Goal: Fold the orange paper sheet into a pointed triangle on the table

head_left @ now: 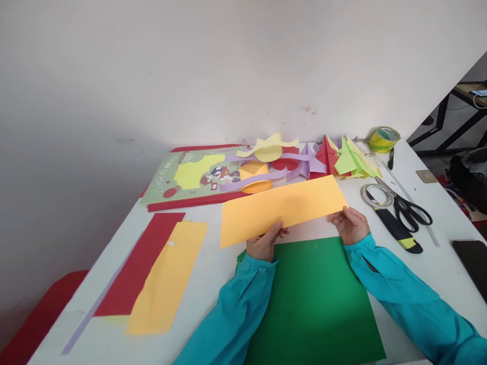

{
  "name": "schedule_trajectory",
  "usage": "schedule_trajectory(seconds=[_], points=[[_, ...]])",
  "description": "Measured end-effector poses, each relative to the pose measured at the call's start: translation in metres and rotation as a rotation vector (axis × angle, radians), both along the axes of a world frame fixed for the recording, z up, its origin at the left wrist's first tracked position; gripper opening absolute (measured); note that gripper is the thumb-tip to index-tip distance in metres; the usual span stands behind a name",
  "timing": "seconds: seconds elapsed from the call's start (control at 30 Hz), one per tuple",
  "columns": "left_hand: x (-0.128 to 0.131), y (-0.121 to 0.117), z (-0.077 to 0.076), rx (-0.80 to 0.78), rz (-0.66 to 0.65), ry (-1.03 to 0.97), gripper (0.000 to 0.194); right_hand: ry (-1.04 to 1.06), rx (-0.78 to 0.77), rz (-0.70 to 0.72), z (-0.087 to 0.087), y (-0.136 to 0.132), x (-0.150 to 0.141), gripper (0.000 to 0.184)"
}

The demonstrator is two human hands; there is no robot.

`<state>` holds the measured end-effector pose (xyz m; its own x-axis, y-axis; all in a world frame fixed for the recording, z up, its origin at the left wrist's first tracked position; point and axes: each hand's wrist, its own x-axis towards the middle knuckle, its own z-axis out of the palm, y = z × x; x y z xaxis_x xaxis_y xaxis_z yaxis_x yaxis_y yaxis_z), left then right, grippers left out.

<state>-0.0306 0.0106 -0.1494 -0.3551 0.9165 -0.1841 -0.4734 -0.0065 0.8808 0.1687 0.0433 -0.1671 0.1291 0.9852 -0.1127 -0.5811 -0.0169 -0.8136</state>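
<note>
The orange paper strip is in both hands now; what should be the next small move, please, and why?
I would probably lower the orange paper strip flat onto the green sheet. The left hand pinches its lower edge, the right hand its right corner; its left end is unsupported, and the sheet lies flat nearby.

Right ahead of me, a scuffed pale wall (228,71) backs the white table (91,332); dark-framed furniture (437,119) stands far right.
</note>
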Motion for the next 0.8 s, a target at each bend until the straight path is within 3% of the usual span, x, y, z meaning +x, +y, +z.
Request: schedule_trajectory(seconds=[0.23, 0.47, 0.7, 0.8], points=[[-0.0033, 0.001, -0.0005, -0.007, -0.008, -0.022, 0.024, 0.039, 0.036, -0.002, -0.0025, 0.0017, 0.0029, 0.024], [-0.0022, 0.0019, -0.0035, -0.013, -0.075, 0.009, 0.031, 0.004, 0.015, 0.06, -0.0008, -0.0025, -0.0023, 0.038], [0.0004, -0.0003, -0.0065, -0.005, -0.103, 0.076, 0.028, -0.004, -0.016, 0.038, 0.0044, -0.0042, -0.003, 0.045], [0.0001, -0.0006, -0.0097, -0.006, -0.111, 0.11, 0.028, -0.072, -0.048, -0.016, 0.0013, -0.0036, -0.0052, 0.038]])
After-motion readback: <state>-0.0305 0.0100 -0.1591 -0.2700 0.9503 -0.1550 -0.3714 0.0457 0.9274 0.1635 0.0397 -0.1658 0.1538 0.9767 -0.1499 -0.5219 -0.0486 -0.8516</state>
